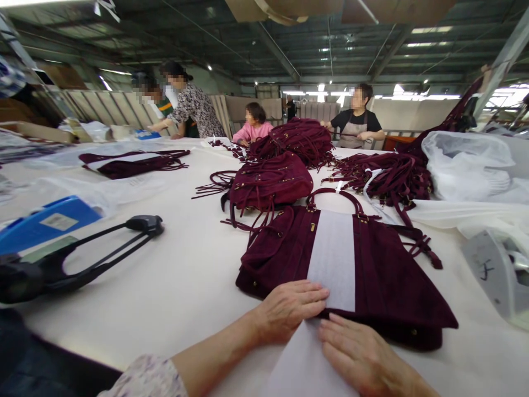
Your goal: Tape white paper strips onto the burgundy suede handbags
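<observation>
A dark burgundy suede handbag lies on the table before me, its two looped handles pointing away. Down its middle runs a white wrapping sheet, which carries on past the bag's near edge towards me. My left hand rests flat at that edge, fingertips on the sheet and the bag. Beside it, my right hand lies with fingers extended over the sheet's near part, just off the bag. Both thumbs are hidden.
Another burgundy bag lies behind, with piles of burgundy straps further back. At left are a black-framed device and a blue bin. A clear plastic bag sits right. Several people stand or sit across the table.
</observation>
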### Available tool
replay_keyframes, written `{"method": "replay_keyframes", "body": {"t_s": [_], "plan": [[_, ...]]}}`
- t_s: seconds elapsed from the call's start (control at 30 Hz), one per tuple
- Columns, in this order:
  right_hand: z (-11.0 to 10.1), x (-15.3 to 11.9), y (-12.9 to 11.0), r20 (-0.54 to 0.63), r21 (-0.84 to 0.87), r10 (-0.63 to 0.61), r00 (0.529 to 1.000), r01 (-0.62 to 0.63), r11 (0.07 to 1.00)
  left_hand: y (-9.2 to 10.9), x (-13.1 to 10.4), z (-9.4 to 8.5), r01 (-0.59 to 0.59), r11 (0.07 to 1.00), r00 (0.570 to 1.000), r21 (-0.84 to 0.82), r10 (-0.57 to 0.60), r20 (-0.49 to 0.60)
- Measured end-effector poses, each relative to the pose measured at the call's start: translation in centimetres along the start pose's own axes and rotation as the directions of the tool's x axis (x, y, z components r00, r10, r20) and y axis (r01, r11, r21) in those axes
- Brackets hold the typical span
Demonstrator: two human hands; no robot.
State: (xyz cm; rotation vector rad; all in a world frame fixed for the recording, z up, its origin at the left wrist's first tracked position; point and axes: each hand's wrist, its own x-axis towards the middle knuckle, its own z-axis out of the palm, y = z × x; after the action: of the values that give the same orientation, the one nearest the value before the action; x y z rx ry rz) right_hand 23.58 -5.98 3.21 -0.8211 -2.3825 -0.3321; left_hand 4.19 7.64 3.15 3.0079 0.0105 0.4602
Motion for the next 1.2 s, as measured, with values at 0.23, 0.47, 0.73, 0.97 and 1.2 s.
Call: {"method": "replay_keyframes", "body": {"t_s": [0.23,0.47,0.73,0.97,1.2], "plan": [[0.4,-2.9,0.7,-0.04,-0.195,0.257,0.966,-0.26,0.946,-0.3,-0.4,1.0,0.067,0.988,0.992,-0.141,-0.081,-0.096],[1.3,-3.0,0.7,-0.112,-0.001,0.601,0.791,-0.605,0.796,1.8,0.7,1.3,0.54,0.827,0.817,-0.155,-0.559,-0.14],[1.3,0.1,3.3,0.03,0.139,0.856,0.516,-0.85,0.508,2.3,4.1,0.9,0.868,0.494,0.495,-0.04,-0.869,-0.004],[3.1,-0.6,4.3,0.005,-0.016,0.77,0.638,-0.77,0.638,0.8,5.6,-0.4,0.868,0.479,0.455,0.132,-0.872,0.18],[4.4,-1.2,4.4,0.017,-0.193,0.813,0.582,-0.796,0.574,0.5,6.4,-0.5,0.838,0.502,0.479,0.215,-0.865,0.152]]}}
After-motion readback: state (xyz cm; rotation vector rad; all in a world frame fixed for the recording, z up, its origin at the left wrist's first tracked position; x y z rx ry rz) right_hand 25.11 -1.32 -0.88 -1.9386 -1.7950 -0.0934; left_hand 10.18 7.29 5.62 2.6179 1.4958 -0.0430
